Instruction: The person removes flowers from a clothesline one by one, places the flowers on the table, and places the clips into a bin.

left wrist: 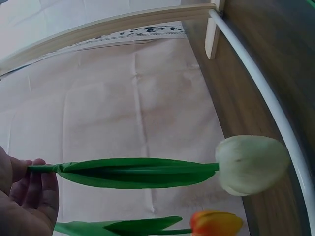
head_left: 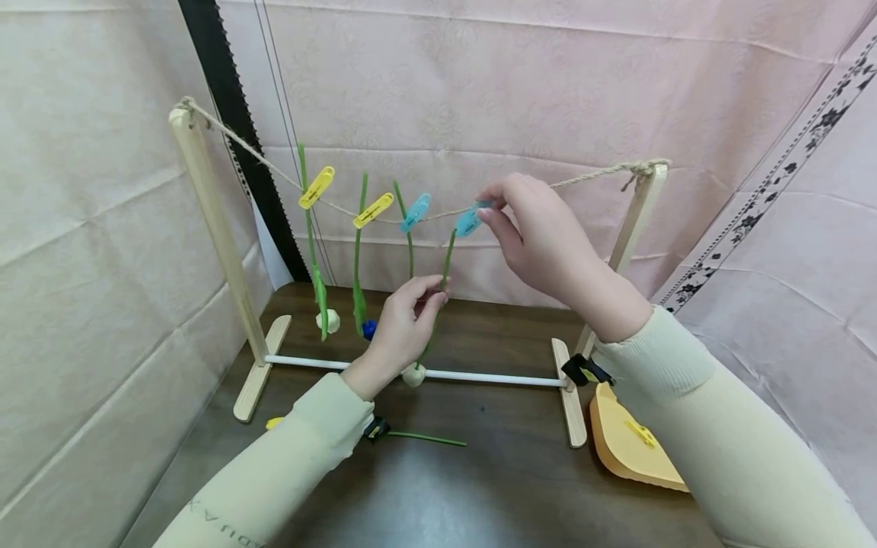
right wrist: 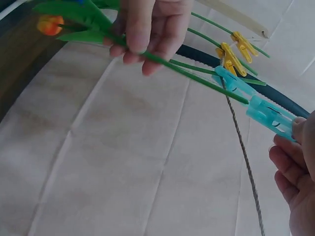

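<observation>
White tulip (left wrist: pixel 253 164): we see it hang bloom-down below the left hand (head_left: pixel 404 320), whose fingers (left wrist: pixel 48 196) pinch its stem (head_left: pixel 448 259); above these, the right hand (head_left: pixel 541 236) pinches a blue clip (right wrist: pixel 270 117) at the stem's tip.

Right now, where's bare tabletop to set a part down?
Free: dark brown wooden tabletop between the two pale sleeves, in front of the lying green stem; also behind the right half of the white rod.
Crowded: middle of the beige twisted rope, with yellow and blue plastic clothespins and the right hand; below it, tulips and the left hand.
</observation>
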Action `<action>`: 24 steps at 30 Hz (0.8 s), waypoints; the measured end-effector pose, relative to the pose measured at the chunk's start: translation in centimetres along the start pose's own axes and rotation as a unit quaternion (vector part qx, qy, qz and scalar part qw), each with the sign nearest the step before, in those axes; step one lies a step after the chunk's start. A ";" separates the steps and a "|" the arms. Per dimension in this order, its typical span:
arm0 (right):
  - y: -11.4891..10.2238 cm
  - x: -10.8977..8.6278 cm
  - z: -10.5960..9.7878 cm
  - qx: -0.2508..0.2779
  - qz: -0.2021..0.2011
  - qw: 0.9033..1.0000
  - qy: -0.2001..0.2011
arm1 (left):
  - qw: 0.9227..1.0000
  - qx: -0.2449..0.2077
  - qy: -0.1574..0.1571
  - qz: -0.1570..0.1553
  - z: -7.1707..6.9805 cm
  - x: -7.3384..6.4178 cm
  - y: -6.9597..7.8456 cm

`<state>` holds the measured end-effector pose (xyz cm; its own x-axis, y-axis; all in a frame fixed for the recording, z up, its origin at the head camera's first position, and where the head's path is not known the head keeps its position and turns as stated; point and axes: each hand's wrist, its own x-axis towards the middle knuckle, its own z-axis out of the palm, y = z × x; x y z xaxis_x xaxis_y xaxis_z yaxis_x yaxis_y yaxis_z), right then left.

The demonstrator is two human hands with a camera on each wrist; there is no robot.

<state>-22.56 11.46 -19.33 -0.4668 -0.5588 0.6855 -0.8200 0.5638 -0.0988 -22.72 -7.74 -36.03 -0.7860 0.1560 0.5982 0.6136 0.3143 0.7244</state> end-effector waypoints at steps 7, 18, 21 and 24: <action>0.9 -2.5 -0.2 0.002 0.001 0.999 -0.032 | 0.995 0.066 -0.075 -0.006 -1.1 -1.4 -0.6; 3.8 -8.0 -0.2 0.005 0.095 0.987 -0.128 | 0.970 0.146 -0.193 -0.019 -2.2 -3.5 -2.9; 5.1 -10.1 -0.3 0.024 0.147 0.972 -0.182 | 0.956 0.171 -0.236 -0.022 -2.4 -4.5 -3.7; 6.3 -12.6 -0.6 0.037 0.199 0.952 -0.232 | 0.942 0.194 -0.274 -0.017 -2.5 -5.6 -4.8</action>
<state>-21.67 22.39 -28.16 -0.8270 -0.5279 0.1934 -0.5610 0.7523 -0.3454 -21.07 -12.44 -42.05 -0.7905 0.5661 0.2337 0.5975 0.6294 0.4968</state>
